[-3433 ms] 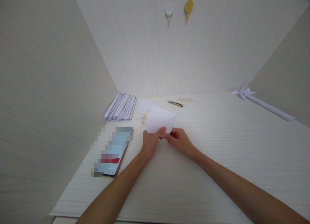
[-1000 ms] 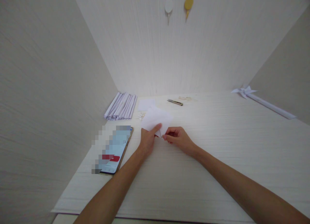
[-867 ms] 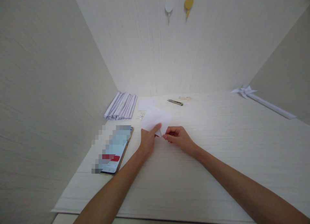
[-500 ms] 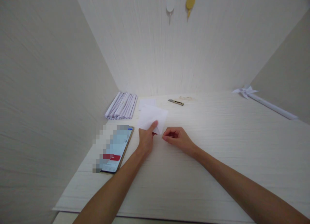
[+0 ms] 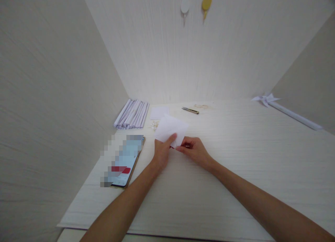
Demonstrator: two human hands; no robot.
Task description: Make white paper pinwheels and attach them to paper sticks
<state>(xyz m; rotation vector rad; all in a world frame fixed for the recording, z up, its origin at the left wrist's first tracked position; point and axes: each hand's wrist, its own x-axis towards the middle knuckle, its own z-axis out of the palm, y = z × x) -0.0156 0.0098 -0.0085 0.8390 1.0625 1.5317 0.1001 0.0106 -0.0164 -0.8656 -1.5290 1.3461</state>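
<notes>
My left hand grips a white square of paper, its thumb lying on top near the lower corner. My right hand is closed in a pinch at that lower right corner. A thin line shows by its fingertips, but whether they hold the paper's corner or a small slender thing I cannot tell. Just behind the held paper lies a small pile of tiny pale and yellowish pieces, partly covered. Another flat white paper rests on the table beyond it.
Rolled white paper sticks are stacked at the left wall. A phone lies left of my forearm. Thread snips lie at the back. A paper pinwheel on a rolled stick lies along the right wall. Two hooks hang on the back wall.
My left hand has moved right with the paper, bringing its corner to my right fingertips. The small pile behind the paper has come into view. My right hand has hardly moved.
</notes>
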